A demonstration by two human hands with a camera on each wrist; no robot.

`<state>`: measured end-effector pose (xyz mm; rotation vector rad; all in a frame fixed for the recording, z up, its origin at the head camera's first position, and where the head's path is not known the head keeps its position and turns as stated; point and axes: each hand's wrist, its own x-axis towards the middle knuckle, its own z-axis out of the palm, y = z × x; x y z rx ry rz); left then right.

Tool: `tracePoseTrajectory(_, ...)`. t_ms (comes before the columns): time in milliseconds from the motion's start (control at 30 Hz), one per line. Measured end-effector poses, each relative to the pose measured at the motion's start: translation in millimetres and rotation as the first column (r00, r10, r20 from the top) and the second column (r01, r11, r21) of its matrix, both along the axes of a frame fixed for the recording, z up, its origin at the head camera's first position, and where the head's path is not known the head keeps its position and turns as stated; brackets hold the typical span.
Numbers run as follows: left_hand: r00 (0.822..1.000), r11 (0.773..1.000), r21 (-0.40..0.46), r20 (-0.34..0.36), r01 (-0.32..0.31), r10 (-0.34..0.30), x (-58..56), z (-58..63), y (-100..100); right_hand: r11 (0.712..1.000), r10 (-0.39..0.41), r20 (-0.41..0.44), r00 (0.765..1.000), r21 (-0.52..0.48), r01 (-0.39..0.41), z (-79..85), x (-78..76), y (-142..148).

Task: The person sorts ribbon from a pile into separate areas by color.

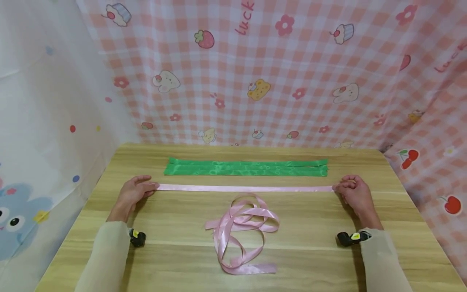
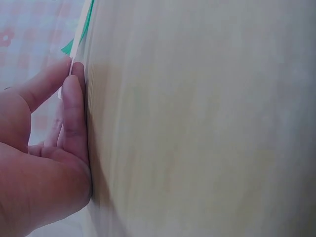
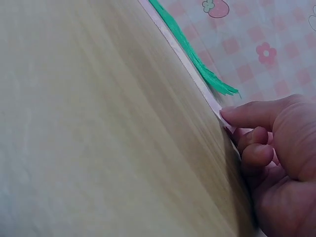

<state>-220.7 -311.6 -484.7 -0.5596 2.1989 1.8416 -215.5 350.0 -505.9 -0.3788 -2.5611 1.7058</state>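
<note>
A pale pink ribbon (image 1: 244, 188) runs straight across the table between both hands. My left hand (image 1: 135, 192) pinches its left end between thumb and finger, the hand's edge down on the wood in the left wrist view. At the other end my right hand (image 1: 355, 196) pinches the ribbon, thumb on top and the other fingers curled beneath. Just behind it lie green ribbon strips (image 1: 246, 167), side by side and parallel to it, with frayed ends. Nearer the front, a loose tangle of pink ribbon (image 1: 226, 233) lies in loops on the table, touched by neither hand.
The wooden table (image 1: 175, 259) reaches back to a pink checked curtain (image 1: 233, 113). A white printed curtain (image 1: 43, 121) hangs on the left, and the checked cloth continues on the right. Small black cameras sit at both wrists.
</note>
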Motion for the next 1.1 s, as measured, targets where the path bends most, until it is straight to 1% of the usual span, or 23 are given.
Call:
tracePoseTrajectory(67, 1.0, 1.0, 0.025, -0.022, 0.005, -0.004, 1.2, -1.6, -2, 1.0, -0.001, 0.0, 1.0, 0.009, 0.001, 0.5, 0.8, -2)
tracePoseTrajectory(167, 0.997, 0.994, 0.105, -0.076, 0.005, 0.003, 4.0, -2.8, -4, 1.0, -0.023, -0.009, 1.0, -0.006, 0.023, 2.5, 2.5, -5)
tracePoseTrajectory(233, 0.993, 0.987, 0.158, -0.112, -0.008, 0.026, 7.4, -2.9, -5, 0.995, -0.069, -0.009, 0.998, -0.076, 0.068, 3.4, 3.6, -6)
tracePoseTrajectory(300, 0.989, 0.987, 0.16, -0.141, -0.028, 0.051, 12.1, -1.9, -6, 0.974, -0.133, 0.001, 0.991, -0.187, 0.131, 4.2, 5.0, -6)
tracePoseTrajectory(367, 0.983, 0.995, 0.087, -0.174, -0.05, 0.064, 16.8, 0.1, -6, 0.94, -0.204, 0.017, 0.979, -0.276, 0.201, 5.4, 6.4, -8)
tracePoseTrajectory(433, 0.979, 0.998, -0.028, -0.198, -0.059, 0.052, 21.3, 4.9, -4, 0.916, -0.261, 0.017, 0.965, -0.311, 0.254, 7.8, 7.5, -11)
tracePoseTrajectory(467, 0.976, 0.996, -0.079, -0.214, -0.048, 0.03, 23.1, 8.4, -1, 0.916, -0.278, 0.007, 0.961, -0.298, 0.268, 10.1, 8.1, -15)
tracePoseTrajectory(533, 0.97, 0.988, -0.153, -0.239, 0.0, -0.037, 26.5, 17.4, 7, 0.944, -0.264, -0.028, 0.964, -0.212, 0.253, 16.7, 10.2, -24)
tracePoseTrajectory(600, 0.96, 0.98, -0.183, -0.251, 0.074, -0.12, 29.6, 27.6, 19, 0.976, -0.192, -0.068, 0.979, -0.115, 0.183, 25.4, 12.5, -38)
tracePoseTrajectory(633, 0.952, 0.976, -0.186, -0.26, 0.118, -0.164, 30.4, 32.1, 27, 0.989, -0.135, -0.086, 0.987, -0.068, 0.129, 29.1, 13.3, -46)
tracePoseTrajectory(667, 0.943, 0.97, -0.181, -0.263, 0.16, -0.205, 31.0, 35.8, 35, 0.998, -0.059, -0.102, 0.993, -0.022, 0.057, 33.1, 14.4, -54)
tracePoseTrajectory(700, 0.934, 0.963, -0.179, -0.262, 0.201, -0.243, 31.6, 39.0, 43, 1.0, 0.019, -0.117, 0.993, 0.01, -0.018, 36.3, 15.1, -63)
tracePoseTrajectory(733, 0.925, 0.955, -0.176, -0.258, 0.238, -0.278, 32.4, 41.5, 52, 0.995, 0.096, -0.12, 0.988, 0.026, -0.094, 39.6, 15.3, -72)
tracePoseTrajectory(800, 0.908, 0.937, -0.163, -0.246, 0.307, -0.341, 33.2, 43.5, 69, 0.973, 0.231, -0.129, 0.964, 0.042, -0.228, 44.6, 15.6, -91)
tracePoseTrajectory(867, 0.887, 0.916, -0.142, -0.231, 0.375, -0.399, 34.5, 43.8, 86, 0.94, 0.342, -0.119, 0.932, 0.048, -0.339, 48.0, 15.7, -110)
tracePoseTrajectory(967, 0.856, 0.884, -0.101, -0.218, 0.457, -0.468, 35.1, 41.1, 111, 0.884, 0.467, -0.096, 0.879, 0.045, -0.465, 48.1, 14.9, -136)
tracePoseTrajectory(1033, 0.839, 0.864, -0.075, -0.208, 0.499, -0.503, 34.2, 37.3, 127, 0.847, 0.531, -0.087, 0.843, 0.059, -0.528, 45.2, 13.4, -151)
tracePoseTrajectory(1100, 0.834, 0.853, -0.06, -0.188, 0.518, -0.519, 32.6, 32.5, 142, 0.816, 0.578, -0.088, 0.811, 0.068, -0.574, 40.5, 11.6, -165)
